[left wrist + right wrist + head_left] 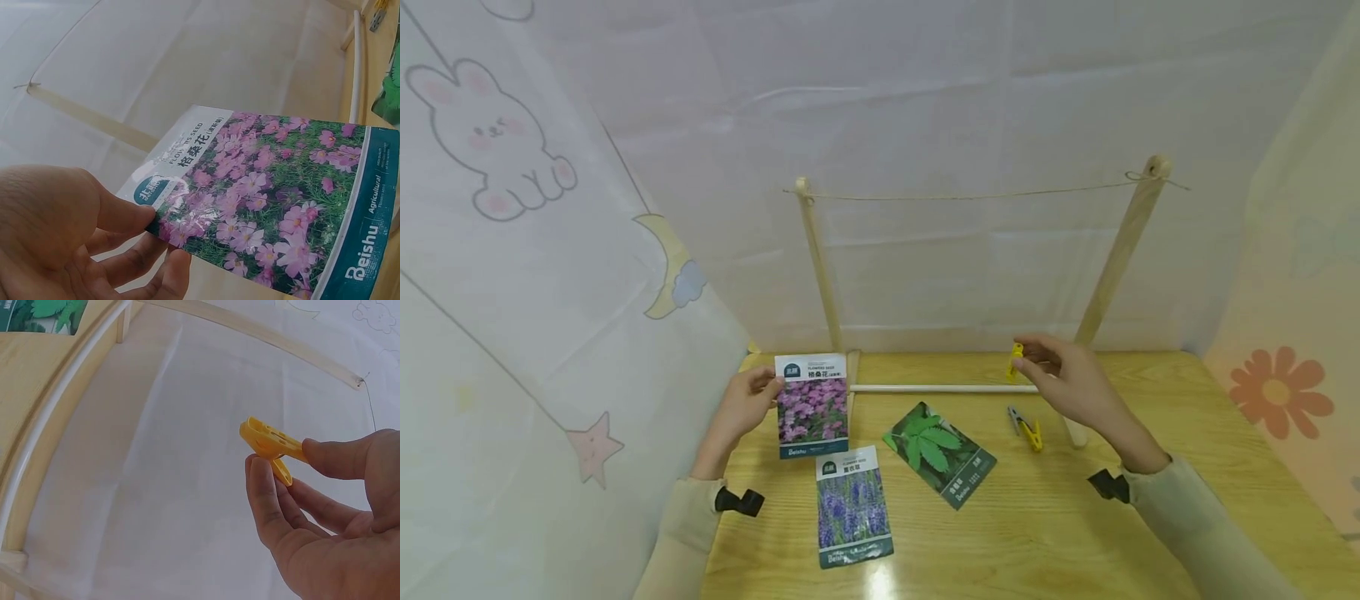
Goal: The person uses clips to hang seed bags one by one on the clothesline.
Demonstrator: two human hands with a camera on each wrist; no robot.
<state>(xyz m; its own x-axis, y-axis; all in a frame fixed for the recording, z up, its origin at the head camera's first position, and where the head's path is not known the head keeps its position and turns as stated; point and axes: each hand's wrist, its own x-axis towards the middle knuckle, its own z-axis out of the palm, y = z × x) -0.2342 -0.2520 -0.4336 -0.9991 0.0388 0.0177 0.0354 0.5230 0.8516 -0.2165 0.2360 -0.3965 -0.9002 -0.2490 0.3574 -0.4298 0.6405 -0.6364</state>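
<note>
My left hand [748, 404] pinches the left edge of a seed packet with pink flowers [812, 410], thumb on its printed face, and holds it upright at the left of the wooden frame. In the left wrist view the packet [262, 200] tilts away from the thumb. My right hand [1067, 379] holds a yellow clothespin [1015, 360] between thumb and fingers, near the frame's right post. The right wrist view shows the clothespin [269, 440] with its handles between thumb and fingers. A string [955, 197] runs between the two post tops, above both hands.
A purple-flower seed packet [853, 508] and a green-leaf packet [940, 454] lie on the wooden table [1037, 533]. Right of them lies a grey and yellow clothespin [1026, 429]. The left post [820, 267], right post [1120, 254] and white rod [940, 388] form the frame.
</note>
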